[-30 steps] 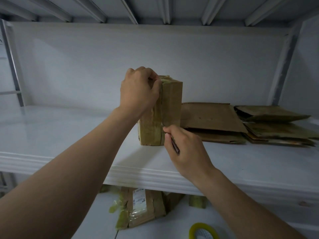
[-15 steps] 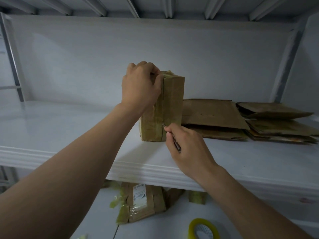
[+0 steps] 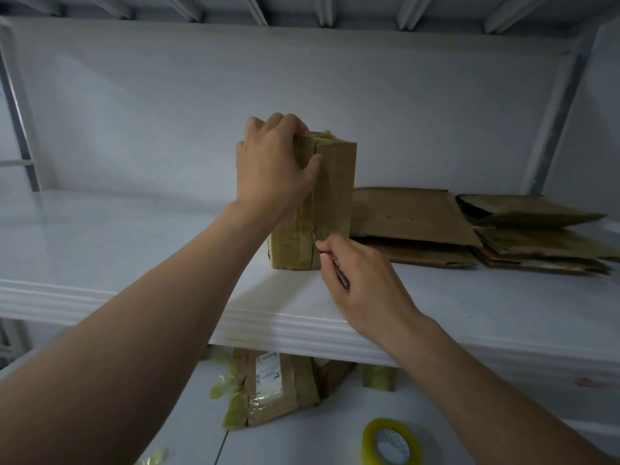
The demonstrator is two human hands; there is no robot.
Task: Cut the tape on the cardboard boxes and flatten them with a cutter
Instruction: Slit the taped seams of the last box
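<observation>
A tall taped cardboard box [image 3: 333, 182] stands upright on the white shelf [image 3: 134, 250]. My left hand [image 3: 273, 166] grips its top left corner, fingers curled over the top edge. My right hand [image 3: 360, 280] holds a thin dark cutter [image 3: 339, 275] like a pen. Its blade tip touches the taped seam running down the box's front face, low on the box. Yellowish tape covers the seam and the box's left side.
Flattened cardboard boxes [image 3: 412, 219] lie stacked to the right, with a second pile [image 3: 536, 239] further right. Below the shelf lie a taped parcel with a label [image 3: 275, 387], scraps of tape [image 3: 221, 391] and a yellow tape roll [image 3: 391, 443].
My right hand with the cutter has slid slightly down the seam. The view has tilted a little, and my left hand keeps its hold on the box top.
</observation>
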